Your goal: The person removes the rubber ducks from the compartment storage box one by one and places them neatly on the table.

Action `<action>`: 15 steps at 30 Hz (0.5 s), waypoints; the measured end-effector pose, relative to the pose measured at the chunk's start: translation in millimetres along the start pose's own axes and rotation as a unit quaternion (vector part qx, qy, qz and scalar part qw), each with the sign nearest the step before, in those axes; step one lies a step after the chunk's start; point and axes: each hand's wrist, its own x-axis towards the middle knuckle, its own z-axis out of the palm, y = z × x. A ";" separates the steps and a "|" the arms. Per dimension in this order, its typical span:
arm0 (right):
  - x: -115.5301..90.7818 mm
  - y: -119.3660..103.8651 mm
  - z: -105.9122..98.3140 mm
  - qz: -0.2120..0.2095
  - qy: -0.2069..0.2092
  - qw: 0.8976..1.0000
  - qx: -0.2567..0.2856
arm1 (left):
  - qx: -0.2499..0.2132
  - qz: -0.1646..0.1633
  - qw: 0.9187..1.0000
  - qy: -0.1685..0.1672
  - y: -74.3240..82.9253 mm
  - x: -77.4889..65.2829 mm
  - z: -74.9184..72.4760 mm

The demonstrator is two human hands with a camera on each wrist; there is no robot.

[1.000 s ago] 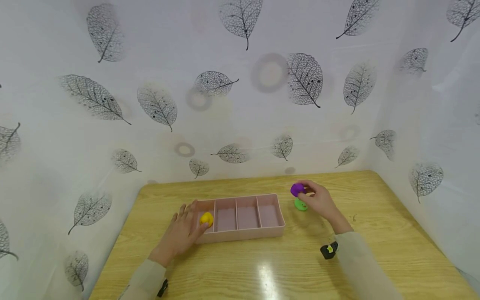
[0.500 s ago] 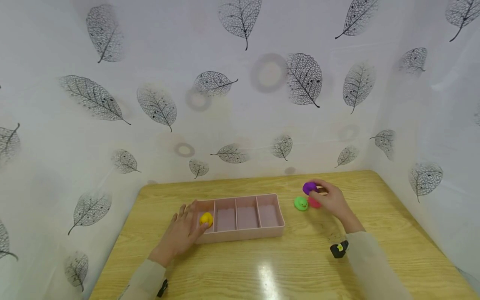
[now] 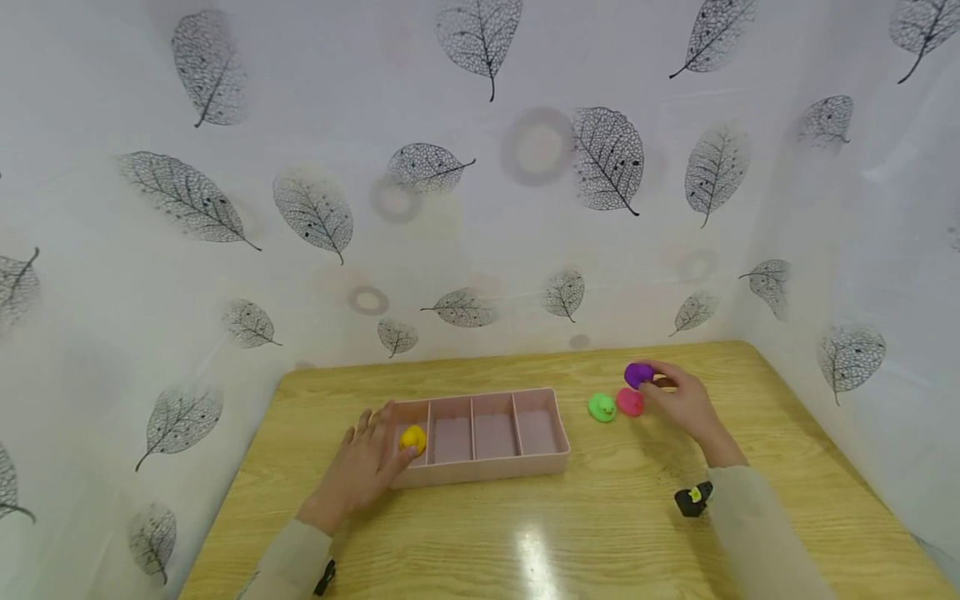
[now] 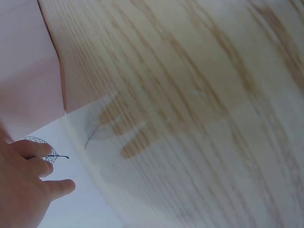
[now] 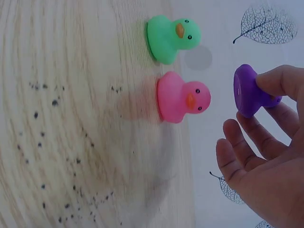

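Between its thumb and fingers, my right hand [image 3: 681,407] pinches a purple rubber duck [image 5: 247,92], raised above the table with its flat base showing in the right wrist view. Just left of it a pink rubber duck [image 3: 630,402] stands upright, and beside that one a green rubber duck [image 3: 602,407]. My left hand [image 3: 363,458] rests on the left end of a pink four-part tray [image 3: 487,468], fingers spread. In the tray's leftmost compartment sits a yellow rubber duck [image 3: 412,439], close to the left thumb.
The wood-grain table [image 3: 600,533] meets a white leaf-printed curtain [image 3: 480,233] at the back and sides. Dark specks [image 5: 54,102] mark the tabletop near the right hand. The tray's other compartments lie to the right of the yellow duck.
My right hand has moved to the right with the purple duck, bringing the pink duck into full view beside the green one. The left hand and tray have stayed put.
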 end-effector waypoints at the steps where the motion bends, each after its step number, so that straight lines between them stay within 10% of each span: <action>1: 0.0 1.6 -0.9 0.002 0.002 1.000 -0.002 | -0.001 0.001 1.000 0.000 0.0 -0.2 -0.2; 15: 1.1 21.2 -9.9 0.007 0.010 0.999 -0.030 | -0.012 0.003 1.000 0.001 -0.4 -1.9 0.0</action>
